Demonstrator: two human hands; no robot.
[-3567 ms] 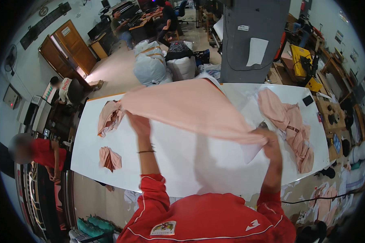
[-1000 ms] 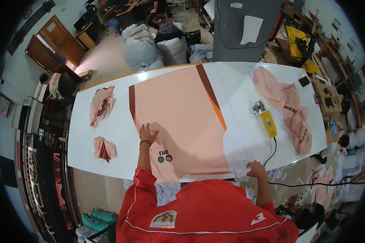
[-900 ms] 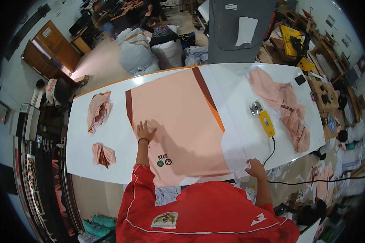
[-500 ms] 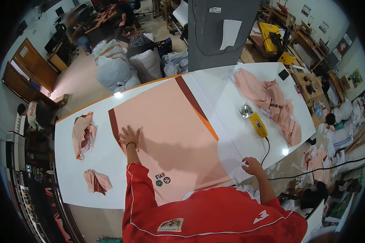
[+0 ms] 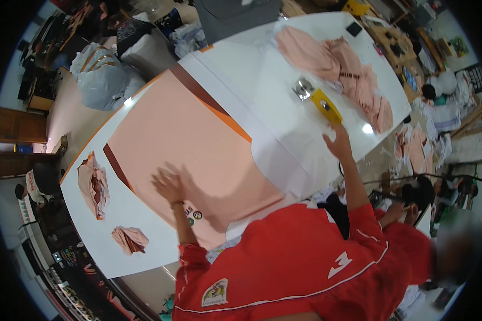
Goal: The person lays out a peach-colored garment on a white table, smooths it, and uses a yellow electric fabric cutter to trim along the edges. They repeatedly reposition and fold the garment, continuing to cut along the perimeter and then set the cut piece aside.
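- The pink cloth (image 5: 182, 128), mostly smooth, edged brown and orange, lies on the table (image 5: 91, 241).
- The left hand (image 5: 168, 184) spreads its fingers above the table.
- The right hand (image 5: 339, 142), loosely open, nears the table's yellow cutter (image 5: 325, 106).

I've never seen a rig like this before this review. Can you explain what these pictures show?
There is no machine: a person works with two bare hands, seen by a downward-looking fisheye camera worn on the head, so straight edges bend. On the white table lies a spread peach panel with brown and orange edging. The left hand is over it, fingers spread; blur hides whether it touches. The right hand is by the rear of a yellow tool; contact is unclear. Neither hand visibly grips anything. Crumpled peach cloth lies at right, smaller peach bundles at left.
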